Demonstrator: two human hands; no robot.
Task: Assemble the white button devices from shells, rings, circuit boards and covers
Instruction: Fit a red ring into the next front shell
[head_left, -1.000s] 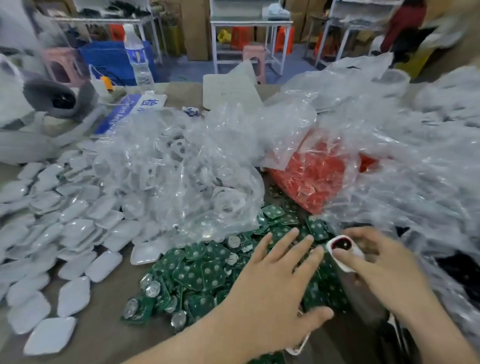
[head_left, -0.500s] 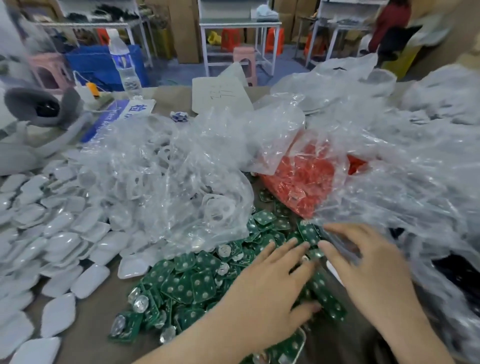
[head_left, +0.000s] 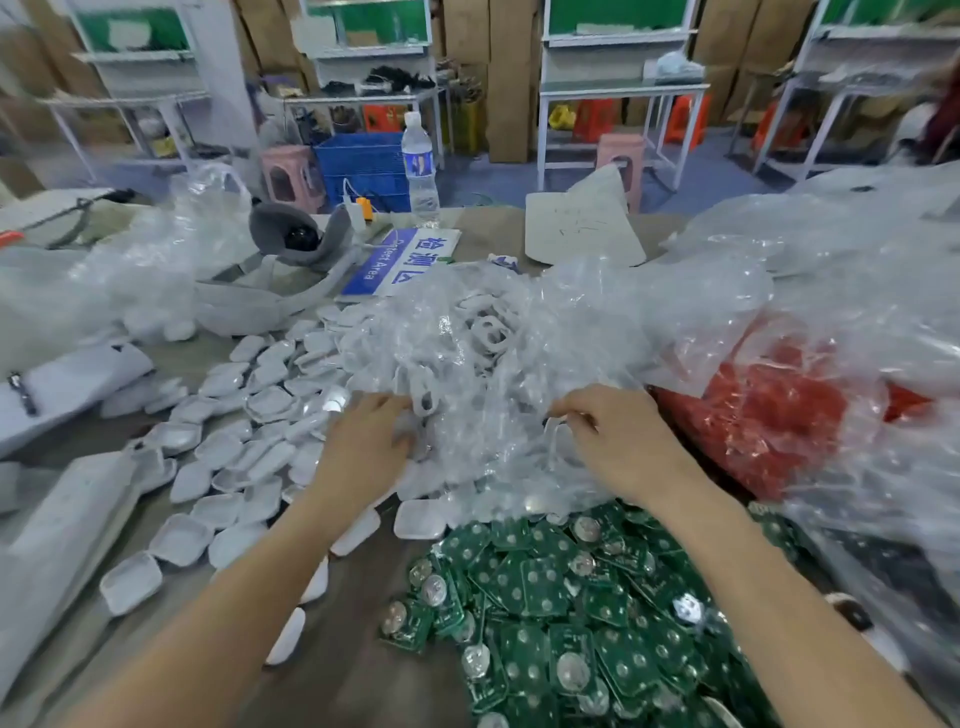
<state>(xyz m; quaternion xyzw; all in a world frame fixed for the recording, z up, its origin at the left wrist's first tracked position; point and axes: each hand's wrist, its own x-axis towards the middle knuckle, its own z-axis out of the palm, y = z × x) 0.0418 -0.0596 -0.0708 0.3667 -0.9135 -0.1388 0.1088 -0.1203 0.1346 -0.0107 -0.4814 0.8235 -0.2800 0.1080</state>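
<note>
Clear bag (head_left: 519, 322) veils white rings (head_left: 488, 332); left grip (head_left: 363, 441) and right grip (head_left: 618, 441) clutch its film.

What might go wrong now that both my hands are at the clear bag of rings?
Left hand and right hand grip the bag heaped beside the boards; a tug may spill rings among them. Your left forearm crosses loose shells and may sweep some aside.

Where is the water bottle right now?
In the head view, the water bottle stands at the table's far edge, left of centre, behind the blue sign and beside the blue crate.
</note>
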